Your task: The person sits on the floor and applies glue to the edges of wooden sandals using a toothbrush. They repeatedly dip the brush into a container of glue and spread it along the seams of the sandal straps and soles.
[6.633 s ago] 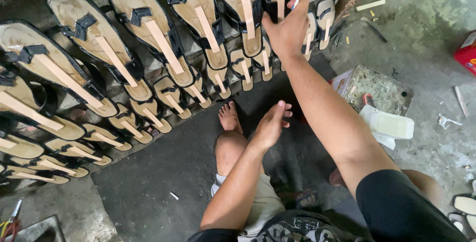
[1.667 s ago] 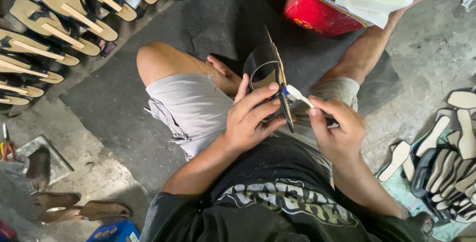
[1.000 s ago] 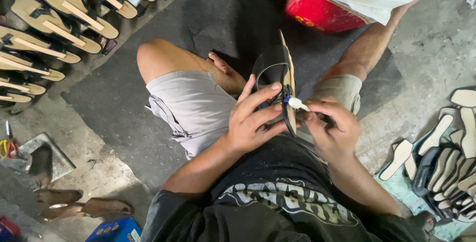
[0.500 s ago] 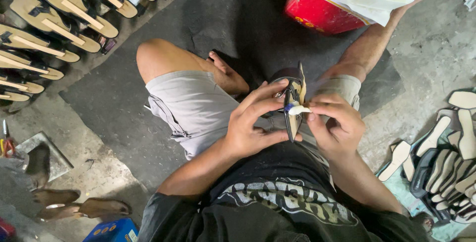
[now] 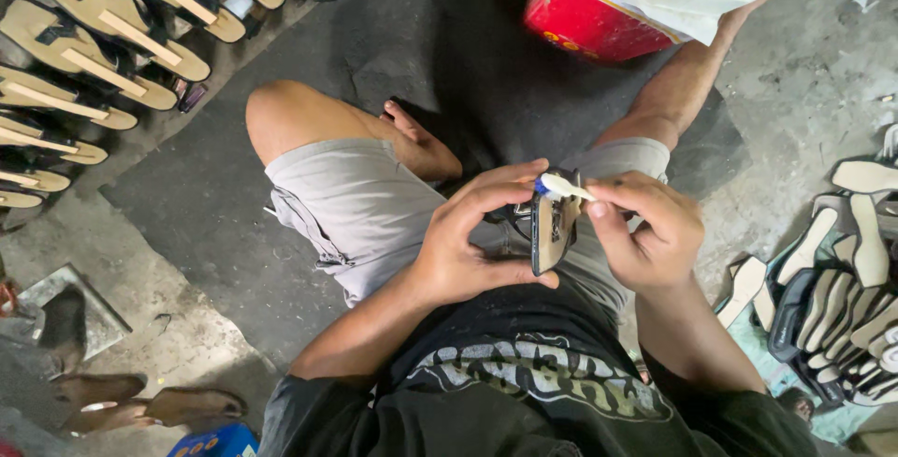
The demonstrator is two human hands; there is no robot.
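At centre frame, over the lap, the left hand (image 5: 468, 251) wraps its grip closed around a dark shoe sole (image 5: 547, 232), held on edge. The right hand (image 5: 650, 232) pinches a small white-tipped brush (image 5: 561, 186) against the sole's top edge. The work looks best done with short, even strokes while the left hand keeps the sole steady. Further off, a red can (image 5: 585, 17) sits at upper centre, finished soles (image 5: 84, 55) upper left, and more soles (image 5: 842, 307) at right.
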